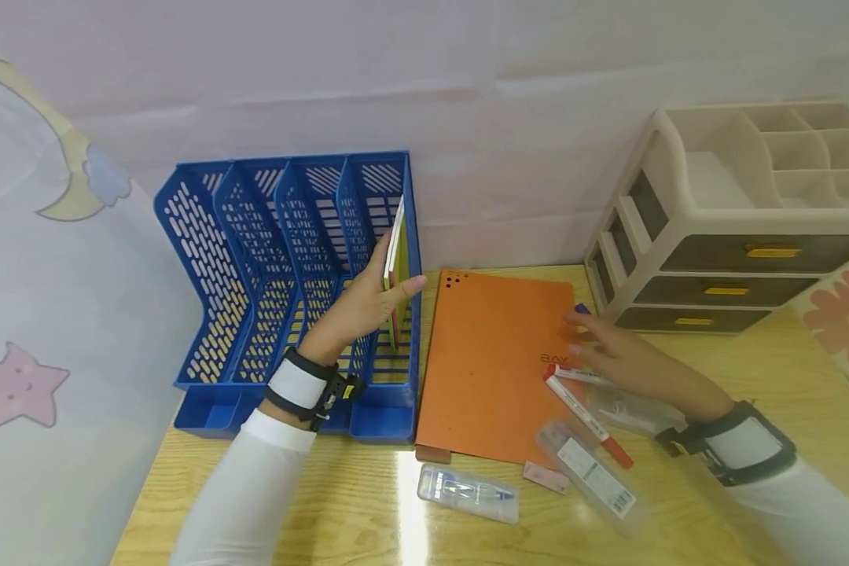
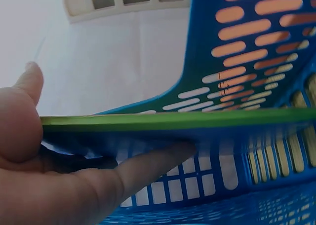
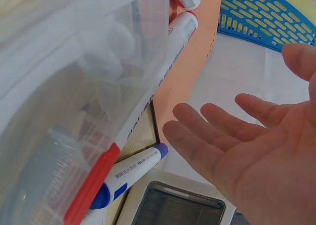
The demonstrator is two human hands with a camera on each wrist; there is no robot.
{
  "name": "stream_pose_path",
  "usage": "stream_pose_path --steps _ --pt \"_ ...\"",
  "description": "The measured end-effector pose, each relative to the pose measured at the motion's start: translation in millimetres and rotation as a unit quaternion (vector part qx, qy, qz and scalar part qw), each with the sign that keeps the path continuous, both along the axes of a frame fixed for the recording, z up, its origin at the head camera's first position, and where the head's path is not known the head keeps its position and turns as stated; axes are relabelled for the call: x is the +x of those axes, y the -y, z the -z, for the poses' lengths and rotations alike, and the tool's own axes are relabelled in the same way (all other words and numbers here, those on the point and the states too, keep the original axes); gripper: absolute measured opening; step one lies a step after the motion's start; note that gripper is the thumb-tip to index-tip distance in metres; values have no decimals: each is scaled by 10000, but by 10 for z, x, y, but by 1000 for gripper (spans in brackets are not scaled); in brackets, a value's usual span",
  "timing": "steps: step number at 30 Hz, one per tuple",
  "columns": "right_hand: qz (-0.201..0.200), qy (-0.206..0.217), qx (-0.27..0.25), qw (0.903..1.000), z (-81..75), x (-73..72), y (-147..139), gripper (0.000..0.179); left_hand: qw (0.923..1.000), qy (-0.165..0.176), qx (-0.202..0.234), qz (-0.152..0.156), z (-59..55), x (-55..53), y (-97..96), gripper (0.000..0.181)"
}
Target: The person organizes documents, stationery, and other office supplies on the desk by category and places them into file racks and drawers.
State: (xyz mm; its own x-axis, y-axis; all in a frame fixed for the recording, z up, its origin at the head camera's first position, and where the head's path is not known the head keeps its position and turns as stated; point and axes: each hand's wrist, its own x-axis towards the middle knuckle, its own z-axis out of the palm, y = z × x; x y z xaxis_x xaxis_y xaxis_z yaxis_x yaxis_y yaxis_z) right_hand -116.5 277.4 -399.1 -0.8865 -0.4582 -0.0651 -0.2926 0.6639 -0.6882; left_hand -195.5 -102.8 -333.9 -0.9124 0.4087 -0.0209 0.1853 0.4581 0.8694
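My left hand (image 1: 364, 303) reaches into the rightmost compartment of a blue file rack (image 1: 412, 330). Thin books (image 1: 394, 271) with green and pink edges stand upright there, between its thumb and fingers. Close up in the left wrist view, the fingers (image 2: 148, 168) lie along one side of a green edge (image 2: 177, 120), while the thumb (image 2: 30, 84) points away from the cover. Fingers spread, my right hand (image 1: 619, 358) hovers over the right part of an orange folder (image 1: 495, 362), near red-capped markers (image 1: 576, 407) and a blue-capped marker (image 3: 133, 171). Nothing shows in its palm.
A beige drawer unit (image 1: 679, 212) stands at the back right. Clear plastic cases (image 1: 597, 479) lie near the right forearm, one partly behind it. In front of the folder are a pen case (image 1: 467, 492) and a small pink box (image 1: 545, 477). A cloth (image 1: 523, 157) hangs behind.
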Motion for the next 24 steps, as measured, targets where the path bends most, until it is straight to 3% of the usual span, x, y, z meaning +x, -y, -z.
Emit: stream_pose_path --steps 11,16,20,24 --pt "53 155 25 9999 5 17 -16 59 9981 205 -513 -261 2 -40 -56 101" --pt "99 119 47 9999 9 -3 -34 59 9951 122 -891 -401 -29 -25 -45 112" --pt "134 16 81 9999 15 -28 -47 58 9920 -213 -1100 -586 -96 72 -10 119" --pt "267 73 154 9995 24 -58 -72 58 9858 -957 -1204 -680 -225 255 18 116"
